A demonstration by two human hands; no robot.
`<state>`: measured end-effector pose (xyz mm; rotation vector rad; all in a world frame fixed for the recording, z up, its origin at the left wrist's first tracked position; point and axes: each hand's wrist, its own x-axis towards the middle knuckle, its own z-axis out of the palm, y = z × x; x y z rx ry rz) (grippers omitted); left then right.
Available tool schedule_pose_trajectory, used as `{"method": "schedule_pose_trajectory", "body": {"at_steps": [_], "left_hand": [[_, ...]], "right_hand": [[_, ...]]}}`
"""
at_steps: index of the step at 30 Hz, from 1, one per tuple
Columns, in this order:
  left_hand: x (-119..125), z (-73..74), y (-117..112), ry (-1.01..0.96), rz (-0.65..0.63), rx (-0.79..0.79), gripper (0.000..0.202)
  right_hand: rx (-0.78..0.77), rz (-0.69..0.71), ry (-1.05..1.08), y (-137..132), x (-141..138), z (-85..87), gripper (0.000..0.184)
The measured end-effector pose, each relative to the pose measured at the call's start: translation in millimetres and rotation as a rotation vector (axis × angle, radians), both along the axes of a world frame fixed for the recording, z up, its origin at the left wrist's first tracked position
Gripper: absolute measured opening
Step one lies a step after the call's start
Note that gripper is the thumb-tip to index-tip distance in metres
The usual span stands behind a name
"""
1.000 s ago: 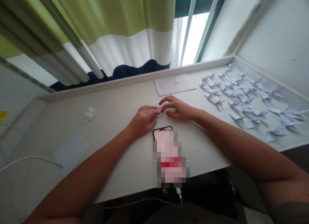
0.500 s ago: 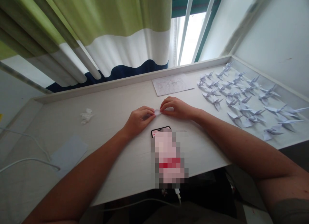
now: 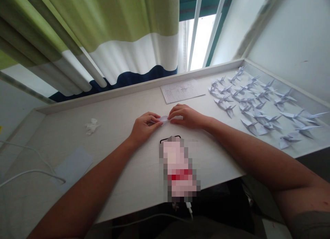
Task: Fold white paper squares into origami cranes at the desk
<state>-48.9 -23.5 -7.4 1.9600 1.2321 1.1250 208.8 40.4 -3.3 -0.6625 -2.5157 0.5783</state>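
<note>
A small piece of folded white paper (image 3: 164, 119) is held between both hands, just above or on the white desk. My left hand (image 3: 146, 126) pinches its left side between thumb and fingers. On the right side, my right hand (image 3: 184, 116) grips the paper with the fingertips, its fingers curled over it. The fingers cover much of the paper, so its exact folds are hidden. Right below the hands lies a phone (image 3: 177, 163) with a blurred pink screen and a cable plugged into its lower end.
Several folded paper cranes (image 3: 257, 101) cover the right side of the desk (image 3: 118, 184). A printed sheet (image 3: 182, 90) lies behind the hands. At left are a crumpled tissue (image 3: 92, 126), a white paper sheet (image 3: 74, 165) and white cables (image 3: 33, 173). A curtain (image 3: 134, 22) hangs behind.
The hands have moved slightly apart, and more of the paper shows between them. The view has shifted a little.
</note>
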Motion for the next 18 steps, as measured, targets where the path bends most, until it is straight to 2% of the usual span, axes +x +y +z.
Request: {"method": "schedule_pose_trajectory", "body": {"at_steps": [8, 12, 18], "left_hand": [[0.4, 2.2, -0.7, 0.030, 0.026, -0.006, 0.028], [0.1, 1.1, 0.1, -0.005, 0.019, -0.013, 0.031], [-0.6, -0.1, 0.3, 0.002, -0.010, -0.023, 0.033]], "right_hand": [[0.050, -0.074, 0.004, 0.7, 1.5, 2.4, 0.014], [-0.005, -0.046, 0.054, -3.6, -0.5, 4.1, 0.019], [-0.021, -0.026, 0.011, -2.2, -3.9, 1.5, 0.018]]}}
